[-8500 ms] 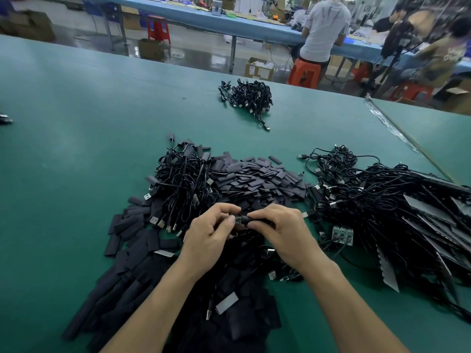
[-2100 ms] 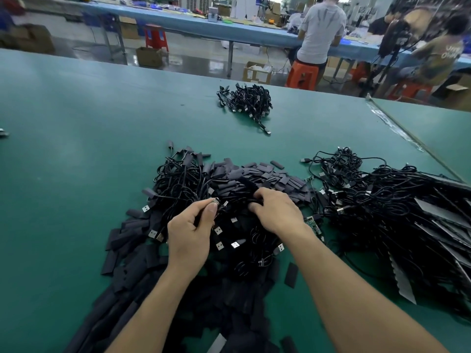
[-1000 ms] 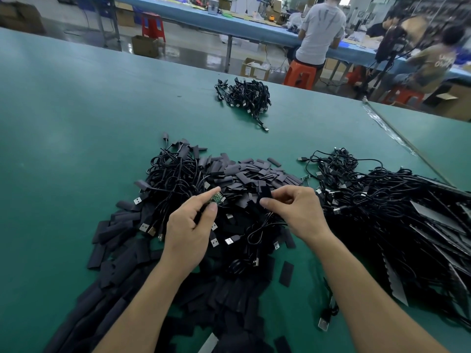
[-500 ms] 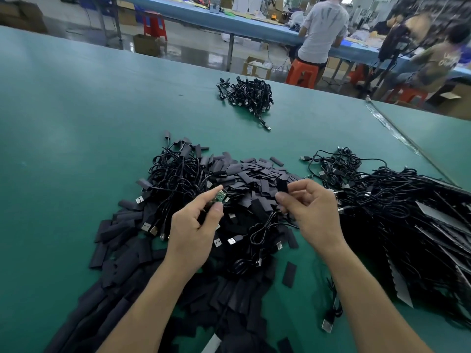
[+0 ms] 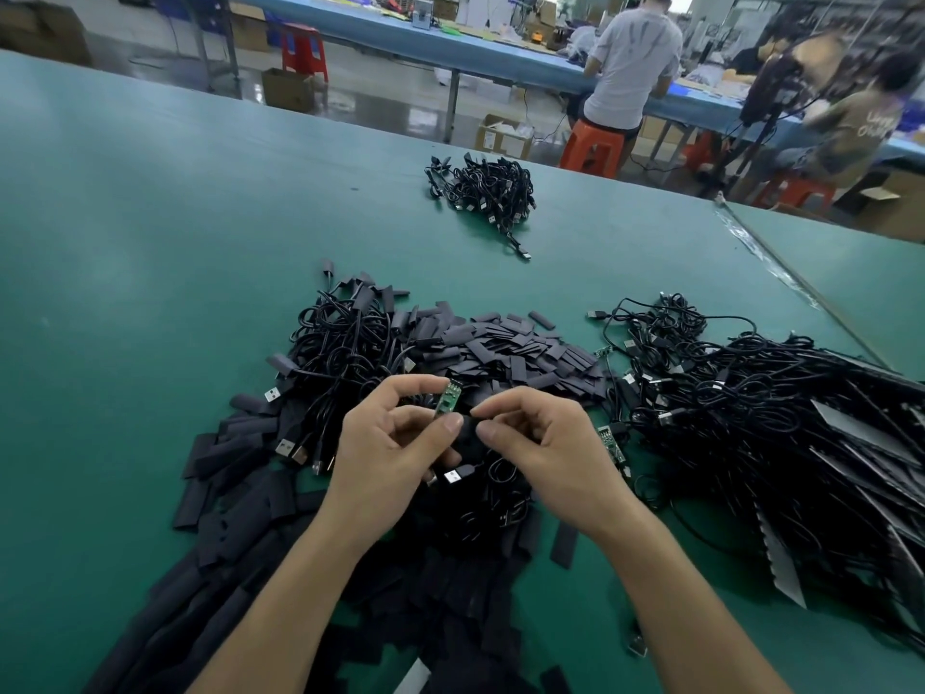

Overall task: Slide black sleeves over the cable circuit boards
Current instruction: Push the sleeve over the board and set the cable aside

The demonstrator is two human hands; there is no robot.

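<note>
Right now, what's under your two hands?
The left hand holds a green board, the right hand a sleeve. Under them lie black cables, a silver plug and more sleeves on the table. What's right beneath the palms is hidden.

The sleeve [image 5: 466,429] now at the board [image 5: 447,400]

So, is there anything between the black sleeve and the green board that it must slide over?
Nothing visible does. The left hand pinches the green board, and the right hand pinches the black sleeve close beside the board's lower end.
</note>
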